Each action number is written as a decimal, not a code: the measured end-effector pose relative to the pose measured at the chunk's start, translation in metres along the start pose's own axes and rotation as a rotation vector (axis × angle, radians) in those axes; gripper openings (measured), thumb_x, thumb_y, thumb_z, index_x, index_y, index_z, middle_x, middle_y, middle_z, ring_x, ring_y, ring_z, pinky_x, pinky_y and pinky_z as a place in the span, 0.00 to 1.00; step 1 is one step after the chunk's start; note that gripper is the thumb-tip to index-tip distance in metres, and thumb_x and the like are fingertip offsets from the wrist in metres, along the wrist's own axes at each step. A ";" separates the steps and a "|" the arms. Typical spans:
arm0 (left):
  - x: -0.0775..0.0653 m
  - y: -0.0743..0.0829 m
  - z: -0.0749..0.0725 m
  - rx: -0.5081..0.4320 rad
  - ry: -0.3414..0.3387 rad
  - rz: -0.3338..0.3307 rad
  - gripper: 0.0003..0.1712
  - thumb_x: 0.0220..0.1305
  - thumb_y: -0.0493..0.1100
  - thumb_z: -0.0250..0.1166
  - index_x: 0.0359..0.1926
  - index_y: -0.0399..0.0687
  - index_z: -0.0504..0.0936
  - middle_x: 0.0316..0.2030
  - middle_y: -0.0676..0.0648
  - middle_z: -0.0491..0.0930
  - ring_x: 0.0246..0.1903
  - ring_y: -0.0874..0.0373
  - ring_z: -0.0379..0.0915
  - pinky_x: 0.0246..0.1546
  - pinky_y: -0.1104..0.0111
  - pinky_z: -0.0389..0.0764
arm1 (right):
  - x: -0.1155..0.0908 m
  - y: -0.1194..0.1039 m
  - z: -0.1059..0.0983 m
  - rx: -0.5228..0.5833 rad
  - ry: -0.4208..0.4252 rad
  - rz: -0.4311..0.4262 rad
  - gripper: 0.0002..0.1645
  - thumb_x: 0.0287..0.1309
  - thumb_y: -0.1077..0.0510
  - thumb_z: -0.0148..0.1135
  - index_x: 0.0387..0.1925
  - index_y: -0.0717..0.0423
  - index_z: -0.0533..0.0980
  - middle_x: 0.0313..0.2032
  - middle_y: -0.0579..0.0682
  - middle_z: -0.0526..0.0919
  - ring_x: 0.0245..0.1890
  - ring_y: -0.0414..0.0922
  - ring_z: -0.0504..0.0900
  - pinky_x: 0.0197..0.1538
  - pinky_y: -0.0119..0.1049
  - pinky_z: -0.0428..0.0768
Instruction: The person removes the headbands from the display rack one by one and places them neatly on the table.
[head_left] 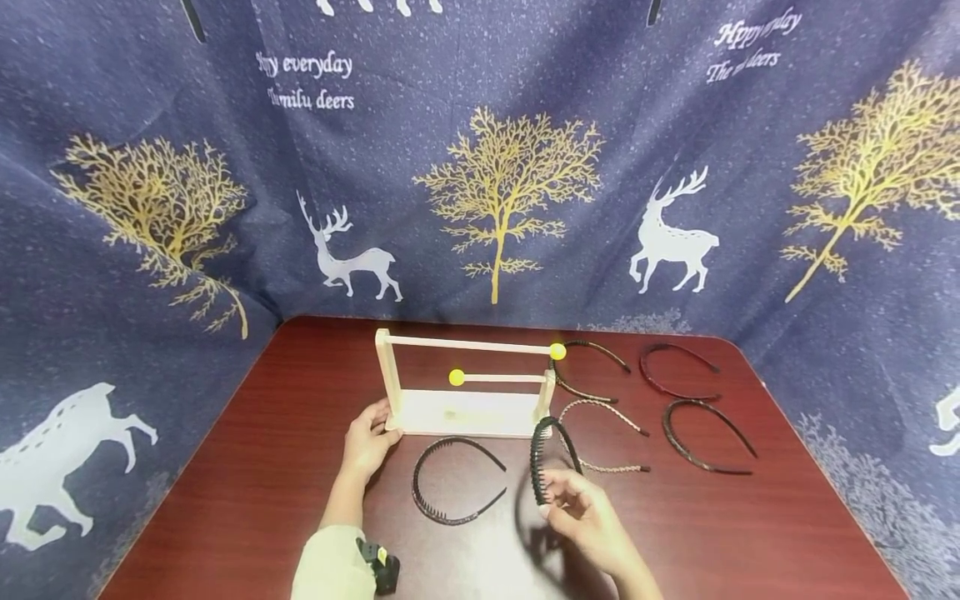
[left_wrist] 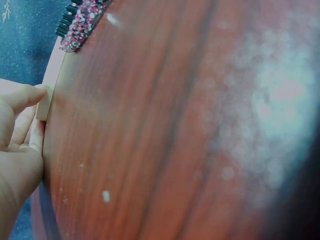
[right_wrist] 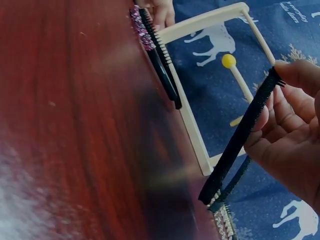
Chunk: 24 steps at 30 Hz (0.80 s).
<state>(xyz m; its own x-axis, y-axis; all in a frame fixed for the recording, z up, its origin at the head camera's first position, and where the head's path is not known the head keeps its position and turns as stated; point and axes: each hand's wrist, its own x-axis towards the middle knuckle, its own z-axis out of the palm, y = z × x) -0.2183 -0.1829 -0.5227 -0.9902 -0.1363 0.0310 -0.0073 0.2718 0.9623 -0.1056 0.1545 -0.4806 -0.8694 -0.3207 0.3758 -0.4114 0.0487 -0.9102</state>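
A pale wooden rack (head_left: 468,425) with two horizontal bars stands at the table's middle; each bar has a yellow ball at one end. My left hand (head_left: 367,437) grips the left end of its base, and the left wrist view shows the thumb against the wood's corner (left_wrist: 44,105). In front of the rack, my right hand (head_left: 588,517) pinches a black toothed headband (head_left: 537,462) near one end, raised above the table. Between my hands lies another toothed headband (head_left: 417,483), its band covered in pink and silver glitter (left_wrist: 82,25).
Right of the rack lie several headbands: a dark one (head_left: 592,397) partly behind the rack, a light braided one (head_left: 611,468), a dark red one (head_left: 652,379) and a brown one (head_left: 678,446). A blue cloth (head_left: 480,75) with deer and trees hangs behind the table (head_left: 247,492).
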 end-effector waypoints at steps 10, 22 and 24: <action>0.001 -0.002 -0.001 -0.008 -0.006 0.001 0.34 0.51 0.25 0.65 0.61 0.34 0.68 0.54 0.32 0.71 0.57 0.44 0.65 0.57 0.62 0.70 | -0.003 0.012 0.001 -0.036 -0.172 0.122 0.21 0.52 0.71 0.60 0.49 0.71 0.72 0.27 0.58 0.76 0.22 0.40 0.77 0.25 0.33 0.80; 0.001 -0.003 0.000 -0.005 0.011 0.013 0.33 0.49 0.24 0.65 0.60 0.33 0.68 0.53 0.32 0.72 0.56 0.45 0.67 0.57 0.63 0.71 | -0.008 0.025 0.004 -0.090 -0.148 0.212 0.21 0.45 0.76 0.57 0.45 0.73 0.74 0.26 0.56 0.80 0.25 0.40 0.79 0.25 0.29 0.79; 0.002 -0.004 0.000 -0.001 0.013 0.016 0.33 0.49 0.25 0.65 0.60 0.33 0.69 0.53 0.32 0.72 0.55 0.45 0.67 0.56 0.63 0.71 | -0.007 0.024 0.005 -0.092 -0.139 0.253 0.21 0.43 0.76 0.58 0.45 0.74 0.75 0.25 0.55 0.80 0.25 0.39 0.78 0.25 0.28 0.79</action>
<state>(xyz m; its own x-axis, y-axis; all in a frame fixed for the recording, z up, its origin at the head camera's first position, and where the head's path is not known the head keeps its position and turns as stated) -0.2199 -0.1842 -0.5267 -0.9882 -0.1448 0.0501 0.0087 0.2734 0.9619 -0.1082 0.1528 -0.5063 -0.9043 -0.4135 0.1061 -0.2152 0.2271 -0.9498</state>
